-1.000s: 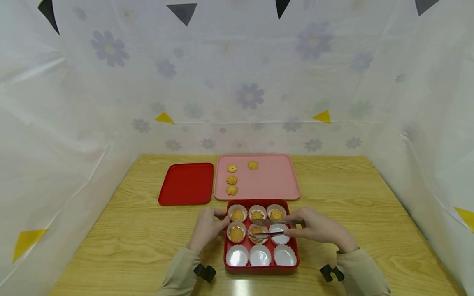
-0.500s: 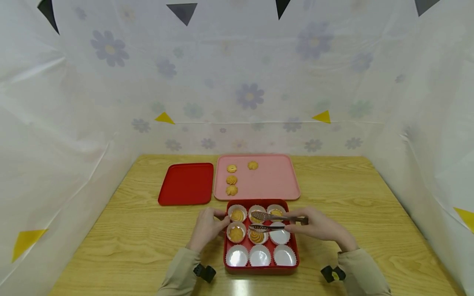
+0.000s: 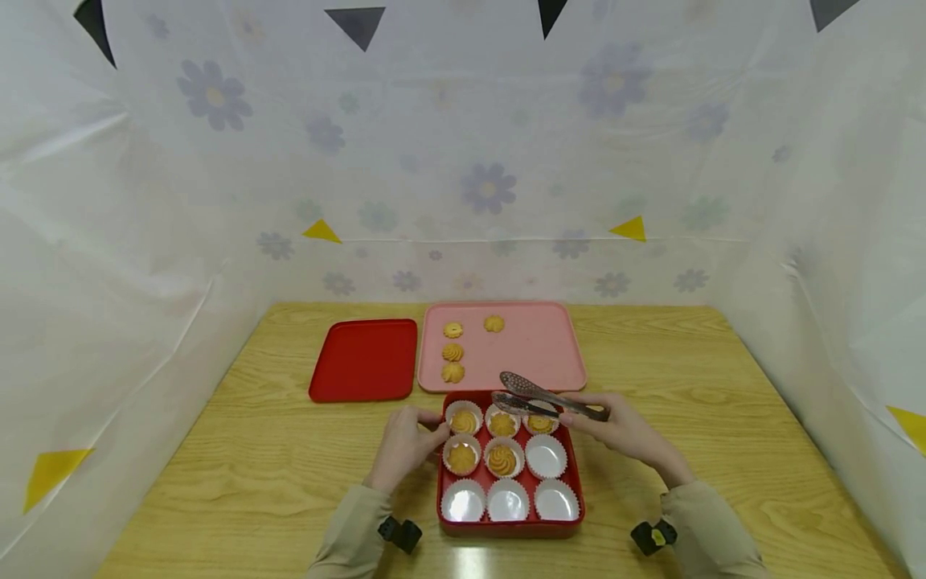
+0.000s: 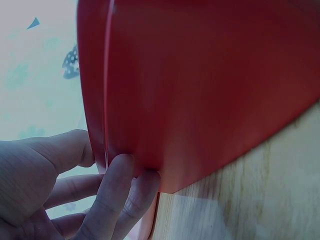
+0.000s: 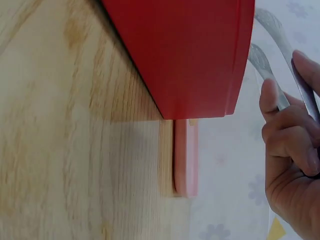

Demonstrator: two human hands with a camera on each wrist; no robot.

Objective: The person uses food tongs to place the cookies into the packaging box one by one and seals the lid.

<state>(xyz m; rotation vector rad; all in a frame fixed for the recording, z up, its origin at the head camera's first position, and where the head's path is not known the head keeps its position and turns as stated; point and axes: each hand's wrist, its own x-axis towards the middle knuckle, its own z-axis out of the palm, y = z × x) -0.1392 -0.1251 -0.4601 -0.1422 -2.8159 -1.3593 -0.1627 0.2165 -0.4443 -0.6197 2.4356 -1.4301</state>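
A red box (image 3: 510, 529) sits on the table near me, with white paper cups set in rows inside. Piped cookies (image 3: 501, 460) lie in several cups; the front-row cups and the middle-row right cup (image 3: 546, 457) hold none. My left hand (image 3: 407, 446) grips the box at its left side, thumb by the rim and fingers (image 4: 114, 192) against the outer wall. Metal tongs (image 3: 535, 394) are held in my right hand (image 3: 615, 430), over the back right of the box. Their arms are spread with nothing between them, as the right wrist view also shows.
Beyond the box lies a pink tray (image 3: 535, 354) with several cookies (image 3: 452, 352), mostly along its left side. To its left is a flat red tray (image 3: 365, 362). A flower-patterned sheet (image 3: 488, 189) hangs behind and beside the wooden table (image 3: 651, 362).
My right hand lifts the tongs up and away from the middle cup, toward the back of the box. The swirled cookie stays in that cup. My left hand keeps its place.
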